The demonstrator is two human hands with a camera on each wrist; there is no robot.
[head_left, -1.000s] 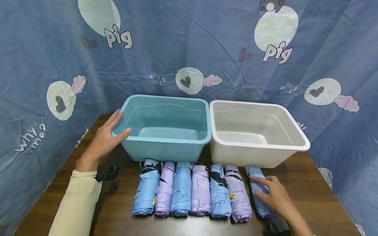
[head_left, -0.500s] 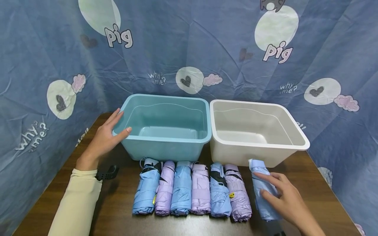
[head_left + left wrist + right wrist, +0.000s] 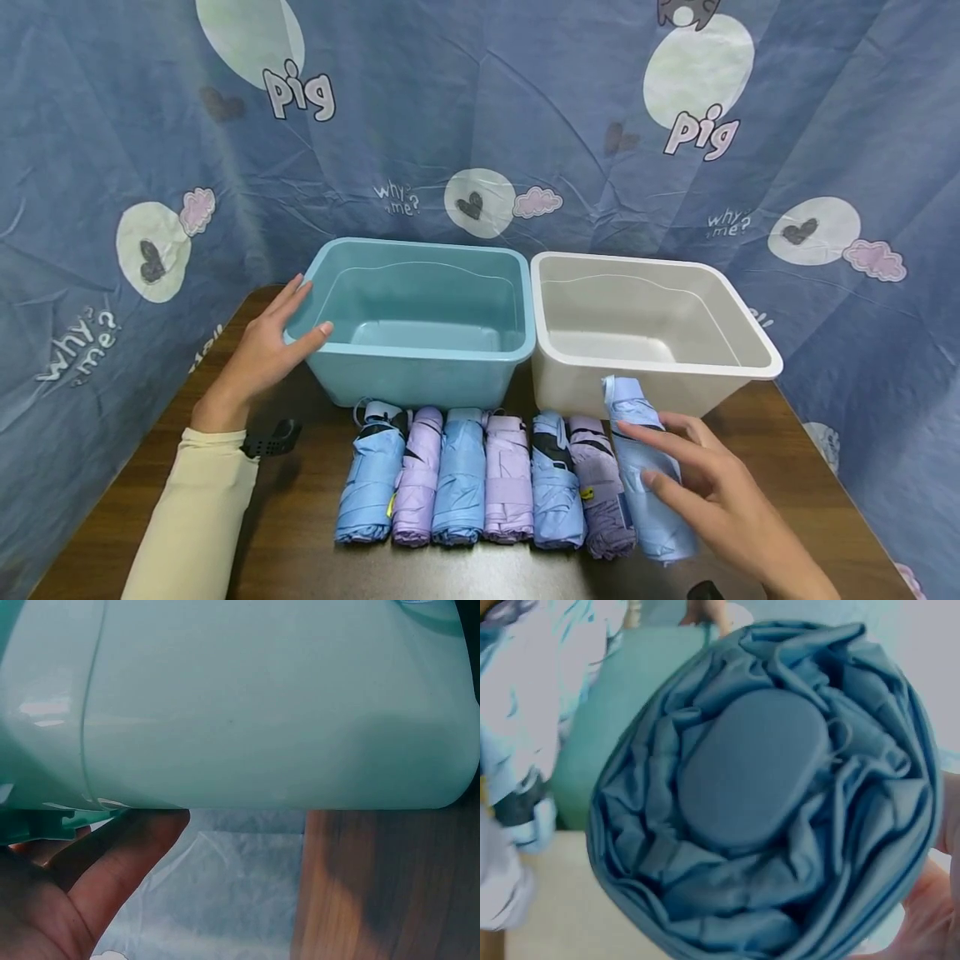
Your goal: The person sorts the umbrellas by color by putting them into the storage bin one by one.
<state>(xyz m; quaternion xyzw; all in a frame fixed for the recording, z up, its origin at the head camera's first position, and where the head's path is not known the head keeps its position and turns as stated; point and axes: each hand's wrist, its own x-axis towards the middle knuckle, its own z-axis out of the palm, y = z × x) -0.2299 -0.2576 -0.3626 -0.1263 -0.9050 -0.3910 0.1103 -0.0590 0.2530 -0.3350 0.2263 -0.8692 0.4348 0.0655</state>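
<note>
My right hand [image 3: 712, 483] grips a folded light-blue umbrella [image 3: 648, 492] between thumb and fingers. It is held raised and slanting in front of the white bin, overlapping the rightmost purple umbrella [image 3: 596, 467]. In the right wrist view, the held umbrella's end [image 3: 754, 772] fills the middle, gathered cloth around a smooth oval cap. At the teal bin's [image 3: 420, 354] left corner, my left hand [image 3: 262, 350] rests on the rim with fingers spread and extended. The left wrist view has that bin's outer wall [image 3: 262, 712] with fingers [image 3: 127, 870] against its edge.
Several folded umbrellas, blue and purple by turns, lie side by side before the bins, such as a blue one [image 3: 371, 479] at the left end. The white bin [image 3: 652, 367] stands right beside the teal one on the wooden table [image 3: 795, 492]. A patterned blue cloth [image 3: 480, 100] hangs behind.
My right hand has taken hold of the rightmost blue umbrella, lifted it from the table and carried it slightly left. My left hand has stayed on the teal bin.
</note>
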